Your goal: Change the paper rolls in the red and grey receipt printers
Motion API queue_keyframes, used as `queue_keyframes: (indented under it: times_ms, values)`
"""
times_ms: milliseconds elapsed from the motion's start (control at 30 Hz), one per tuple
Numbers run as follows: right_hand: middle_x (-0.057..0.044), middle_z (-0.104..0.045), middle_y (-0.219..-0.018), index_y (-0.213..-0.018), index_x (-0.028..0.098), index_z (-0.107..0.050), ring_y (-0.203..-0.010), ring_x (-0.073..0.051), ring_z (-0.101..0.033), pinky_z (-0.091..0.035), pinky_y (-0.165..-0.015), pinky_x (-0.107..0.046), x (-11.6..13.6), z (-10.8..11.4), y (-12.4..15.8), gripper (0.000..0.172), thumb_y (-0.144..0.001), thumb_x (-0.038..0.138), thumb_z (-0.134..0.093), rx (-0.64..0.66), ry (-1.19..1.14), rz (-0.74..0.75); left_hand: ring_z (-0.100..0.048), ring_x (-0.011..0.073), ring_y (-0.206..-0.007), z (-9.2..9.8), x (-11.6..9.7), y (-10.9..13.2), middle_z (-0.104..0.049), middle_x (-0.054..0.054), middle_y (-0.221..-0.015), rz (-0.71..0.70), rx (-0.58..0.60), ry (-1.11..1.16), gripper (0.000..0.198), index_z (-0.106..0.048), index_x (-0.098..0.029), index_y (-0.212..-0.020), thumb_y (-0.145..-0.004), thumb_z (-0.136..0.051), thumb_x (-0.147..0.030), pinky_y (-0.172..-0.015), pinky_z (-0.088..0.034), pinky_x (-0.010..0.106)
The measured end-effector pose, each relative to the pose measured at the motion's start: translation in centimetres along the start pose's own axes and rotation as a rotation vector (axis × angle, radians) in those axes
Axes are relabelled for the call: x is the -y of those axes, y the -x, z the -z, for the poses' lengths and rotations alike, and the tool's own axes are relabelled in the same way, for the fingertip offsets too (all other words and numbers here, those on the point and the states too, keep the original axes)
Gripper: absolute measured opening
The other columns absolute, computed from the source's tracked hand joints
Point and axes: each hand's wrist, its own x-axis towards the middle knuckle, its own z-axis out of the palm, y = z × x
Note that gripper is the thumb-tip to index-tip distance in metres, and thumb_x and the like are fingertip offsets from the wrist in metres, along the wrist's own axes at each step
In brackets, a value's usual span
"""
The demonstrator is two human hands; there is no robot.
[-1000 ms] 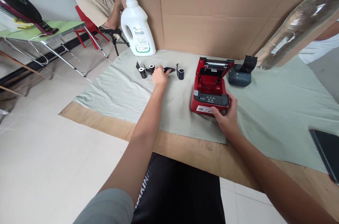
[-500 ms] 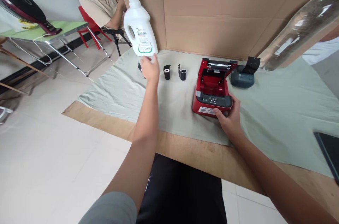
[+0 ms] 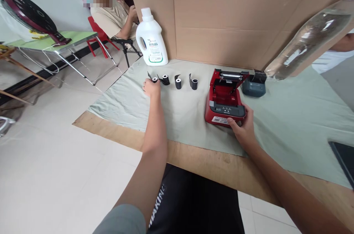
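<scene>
A red label printer (image 3: 209,110) stands on the cloth with its lid raised and its inside bare. My right hand (image 3: 245,126) is closed on its front right corner, the thumb at the front face. Far over to the left, my left hand (image 3: 152,88) has its fingers curled round a small black paper roll (image 3: 155,79); the fingertips are partly hidden. Three more black rolls stand in a row to its right: one close by (image 3: 165,80), a middle one (image 3: 178,84) and one nearest the printer (image 3: 194,84). Each has a loose end of paper sticking up or out.
Behind the rolls stands a white detergent bottle (image 3: 153,44) against a cardboard panel (image 3: 215,12). A small dark printer (image 3: 253,89) and a large leaning clear bottle (image 3: 306,42) are at right. A dark flat device (image 3: 341,158) lies at the right edge. A person (image 3: 110,20) sits beyond.
My left hand has moved from just below the detergent bottle down to the leftmost roll, and its fingers have closed round it. My right hand stays on the red printer. The view has shifted slightly.
</scene>
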Motion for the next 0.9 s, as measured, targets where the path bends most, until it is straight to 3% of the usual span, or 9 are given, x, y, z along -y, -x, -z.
queue_keyframes:
  times_ms: [100,200,333,467,600,700,800,900]
  values:
    - [-0.011,-0.048,-0.148,-0.148,0.032,-0.045,-0.134,-0.033,-0.054,-0.048,-0.112,-0.06,0.0,0.1,-0.1,0.081,-0.078,0.049,-0.082,0.004,0.005,-0.019,-0.06,0.0305,-0.133,0.0,0.2,-0.3,-0.068,0.014,-0.133,-0.042,-0.061,0.062,0.02,-0.059,-0.023,-0.107,-0.089,-0.067,-0.023,-0.117,-0.04,0.051]
    - [-0.013,-0.048,-0.149,-0.149,0.03,-0.044,-0.134,-0.034,-0.054,-0.046,-0.112,-0.061,-0.2,0.2,-0.2,0.083,-0.078,0.051,-0.081,-0.005,0.024,-0.001,-0.067,0.0229,-0.122,0.9,-1.4,-1.3,-0.072,0.009,-0.122,-0.202,-0.086,0.306,0.022,-0.063,-0.022,-0.112,-0.09,-0.062,-0.019,-0.11,-0.049,0.037]
    - [-0.016,-0.049,-0.148,-0.149,0.027,-0.043,-0.134,-0.036,-0.054,-0.049,-0.108,-0.061,1.0,0.6,-0.7,0.08,-0.081,0.055,-0.076,-0.048,0.075,0.12,-0.071,0.0179,-0.107,3.5,-5.4,-1.0,-0.074,0.004,-0.107,-0.334,0.142,0.816,0.025,-0.066,-0.025,-0.118,-0.095,-0.061,-0.029,-0.091,-0.058,0.026]
    - [-0.012,-0.056,-0.138,-0.139,0.029,-0.054,-0.126,-0.034,-0.06,-0.054,-0.101,-0.056,5.7,1.1,-2.2,0.054,-0.091,0.051,-0.066,-0.123,0.132,0.312,-0.071,0.0259,-0.115,6.8,-8.8,2.7,-0.072,0.008,-0.108,-0.353,0.408,1.029,0.027,-0.071,-0.025,-0.116,-0.094,-0.069,-0.041,-0.085,-0.061,0.032]
    - [-0.01,-0.067,-0.121,-0.121,0.03,-0.066,-0.12,-0.031,-0.065,-0.056,-0.101,-0.052,12.5,1.3,-5.1,0.029,-0.1,0.047,-0.056,-0.158,0.187,0.391,-0.072,0.0326,-0.114,8.5,-11.0,7.8,-0.072,0.009,-0.098,-0.482,0.832,0.863,0.033,-0.074,-0.018,-0.111,-0.088,-0.079,-0.041,-0.084,-0.063,0.038]
    - [-0.007,-0.072,-0.11,-0.116,0.028,-0.07,-0.109,-0.028,-0.069,-0.058,-0.095,-0.048,16.1,1.5,-7.6,0.028,-0.1,0.046,-0.057,-0.012,0.162,0.369,-0.072,0.0332,-0.109,8.0,-12.3,11.4,-0.075,0.008,-0.095,-0.616,1.144,0.575,0.034,-0.077,-0.016,-0.104,-0.08,-0.087,-0.038,-0.085,-0.063,0.04]
    - [-0.004,-0.075,-0.107,-0.117,0.026,-0.073,-0.093,-0.023,-0.069,-0.058,-0.083,-0.041,17.0,1.9,-9.3,0.029,-0.096,0.041,-0.061,0.233,0.196,0.277,-0.071,0.0292,-0.11,5.9,-13.1,14.4,-0.077,0.007,-0.104,-0.778,1.365,0.387,0.031,-0.077,-0.019,-0.107,-0.082,-0.084,-0.036,-0.091,-0.059,0.038]
    - [-0.003,-0.075,-0.102,-0.108,0.024,-0.078,-0.082,-0.02,-0.064,-0.052,-0.074,-0.036,16.0,2.5,-10.0,0.024,-0.09,0.032,-0.065,0.437,0.384,0.233,-0.069,0.0243,-0.112,3.1,-13.2,16.6,-0.075,0.007,-0.117,-0.837,1.437,0.358,0.034,-0.069,-0.021,-0.118,-0.088,-0.074,-0.037,-0.093,-0.056,0.037]
